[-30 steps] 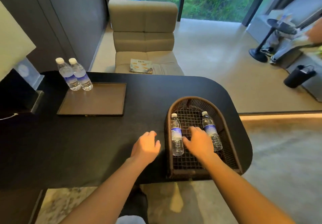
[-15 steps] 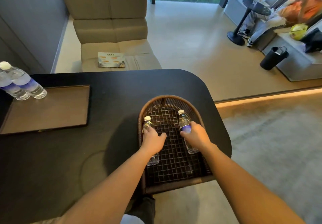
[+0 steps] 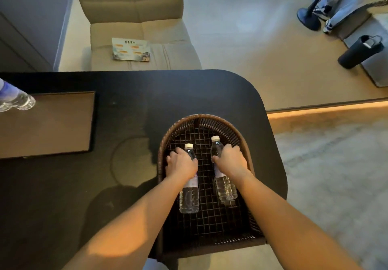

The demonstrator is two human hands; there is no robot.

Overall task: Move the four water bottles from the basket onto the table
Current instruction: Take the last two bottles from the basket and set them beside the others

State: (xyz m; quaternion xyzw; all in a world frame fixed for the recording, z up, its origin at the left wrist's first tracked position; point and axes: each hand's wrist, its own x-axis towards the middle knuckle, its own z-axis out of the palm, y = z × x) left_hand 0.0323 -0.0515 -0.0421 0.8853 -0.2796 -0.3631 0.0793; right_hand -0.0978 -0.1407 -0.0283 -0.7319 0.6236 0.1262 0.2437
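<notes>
A dark woven basket [image 3: 201, 118] sits at the right end of the black table [image 3: 130, 110]. Two clear water bottles with white caps lie inside it, caps pointing away from me. My left hand [image 3: 181, 162] is closed around the left bottle [image 3: 189, 198] near its neck. My right hand [image 3: 230, 160] is closed around the right bottle [image 3: 225, 185] at its upper part. Both bottles still rest on the basket's mesh floor. Two more bottles [image 3: 14, 99] stand at the far left edge of the picture, partly cut off.
A brown tray [image 3: 48, 122] lies on the table to the left of the basket. Beyond the table stands a beige chair [image 3: 134, 17] with a leaflet [image 3: 131, 49] on its seat. A black bag [image 3: 360, 52] and a person's legs [image 3: 336, 3] are at the far right.
A second ago both hands hovered near the basket. They have since closed on the two bottles. The camera has tilted down, pushing the tray and the standing bottles to the left.
</notes>
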